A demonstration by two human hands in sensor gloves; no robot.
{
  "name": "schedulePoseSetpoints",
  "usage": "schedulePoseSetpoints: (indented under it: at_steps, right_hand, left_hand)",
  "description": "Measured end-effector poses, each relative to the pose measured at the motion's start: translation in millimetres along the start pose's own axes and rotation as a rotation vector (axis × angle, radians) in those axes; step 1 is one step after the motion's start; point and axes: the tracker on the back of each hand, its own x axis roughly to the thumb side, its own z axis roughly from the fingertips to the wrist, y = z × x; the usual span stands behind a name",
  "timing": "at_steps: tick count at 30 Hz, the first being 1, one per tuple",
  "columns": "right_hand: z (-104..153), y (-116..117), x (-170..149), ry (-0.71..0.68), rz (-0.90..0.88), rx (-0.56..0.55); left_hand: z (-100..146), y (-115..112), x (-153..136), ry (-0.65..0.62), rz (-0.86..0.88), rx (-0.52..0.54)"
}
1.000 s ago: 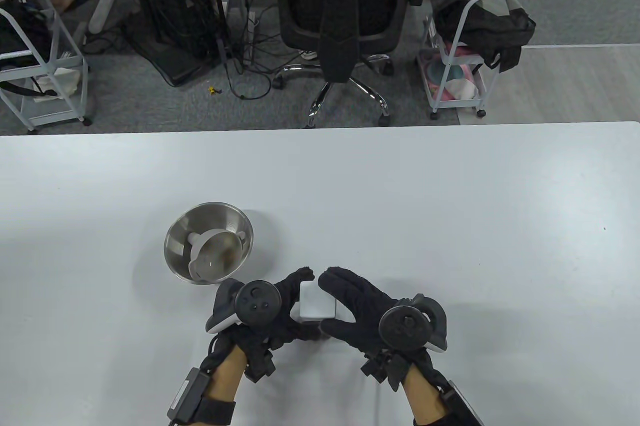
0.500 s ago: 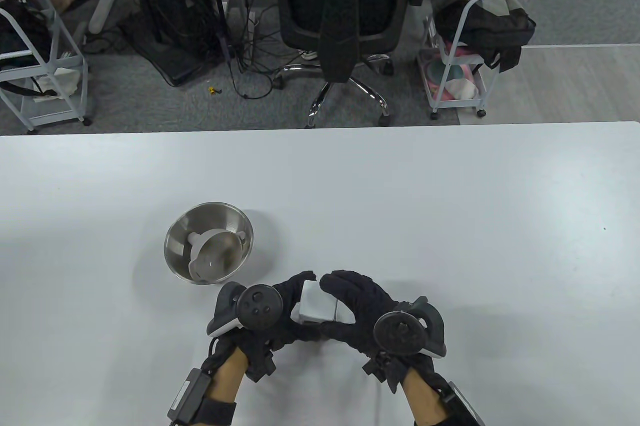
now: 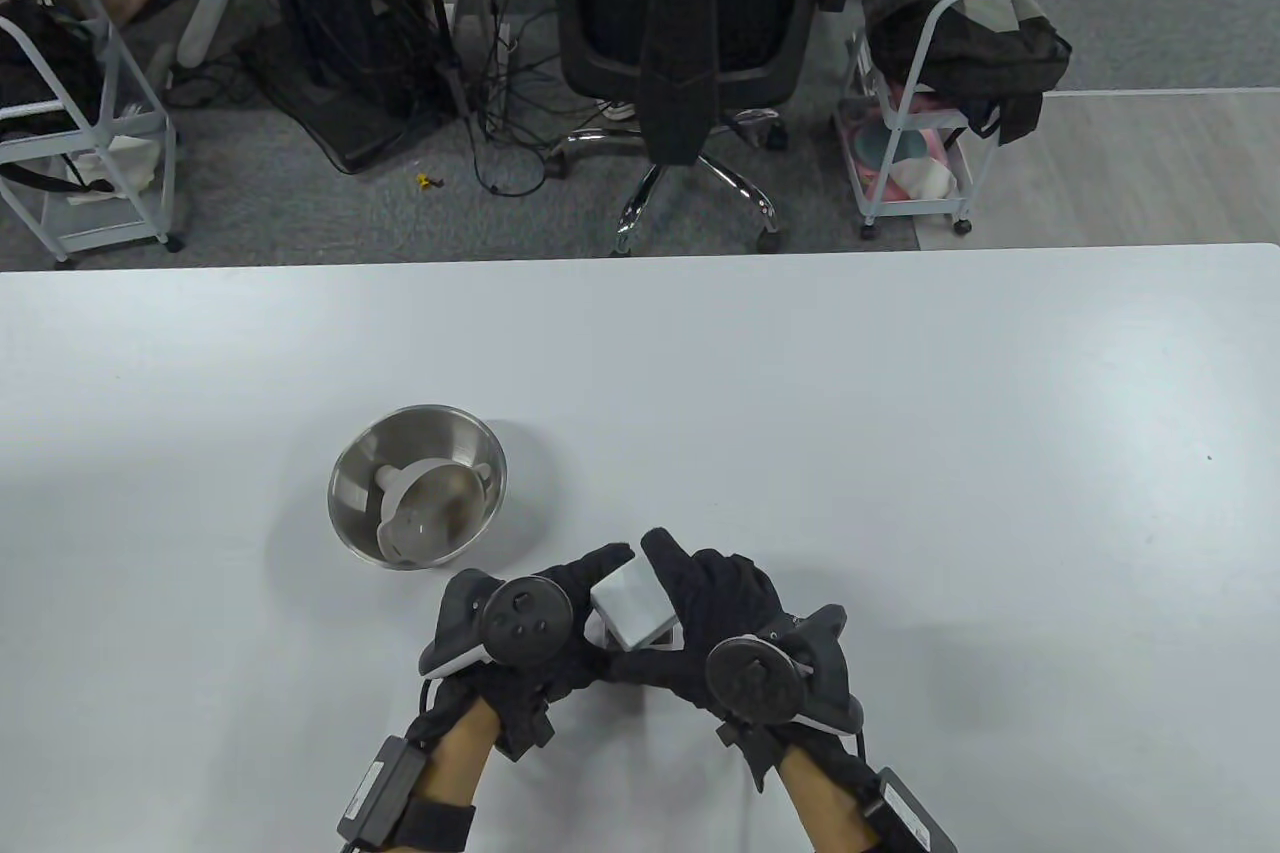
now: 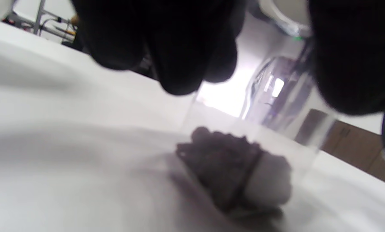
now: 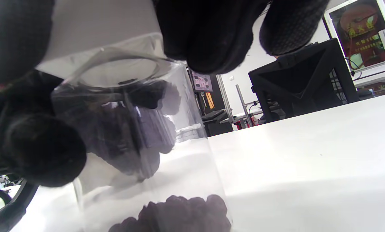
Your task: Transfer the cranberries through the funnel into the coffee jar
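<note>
A clear coffee jar [image 5: 186,151] with a white square lid [image 3: 633,605] stands on the table near the front edge, between both hands. Dark cranberries [image 4: 218,158] lie in its bottom, also in the right wrist view [image 5: 179,212]. My left hand [image 3: 575,598] grips the jar body [image 4: 276,106] from the left. My right hand [image 3: 685,608] grips the lid from the right and above. A white funnel [image 3: 430,513] lies in a steel bowl [image 3: 350,478] just left of and behind the hands.
The white table [image 3: 900,443] stretches wide to the right and behind the hands. Beyond its far edge are an office chair [image 3: 690,43] and metal carts [image 3: 920,163].
My right hand has swung left and turned around the lid; the lid now sits rotated. My left hand and the jar have stayed in place. The bowl and funnel have not moved.
</note>
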Motion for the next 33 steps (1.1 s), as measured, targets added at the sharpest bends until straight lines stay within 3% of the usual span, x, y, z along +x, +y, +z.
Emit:
schedulePoseSetpoints:
  at_steps: [9, 16, 22, 33]
  right_hand:
    - [0, 14, -7, 0.001, -0.144, 0.071]
    - [-2, 14, -2, 0.025, -0.144, 0.015]
    - [2, 10, 14, 0.000, 0.116, -0.080]
    - [10, 3, 22, -0.062, 0.239, -0.066]
  left_hand:
    - [-2, -1, 2, -0.008, -0.009, 0.006]
    - [-1, -2, 3, -0.002, -0.027, 0.017]
    - [-1, -3, 1, 0.011, -0.013, 0.028]
    - [1, -2, 2, 0.028, -0.060, 0.049]
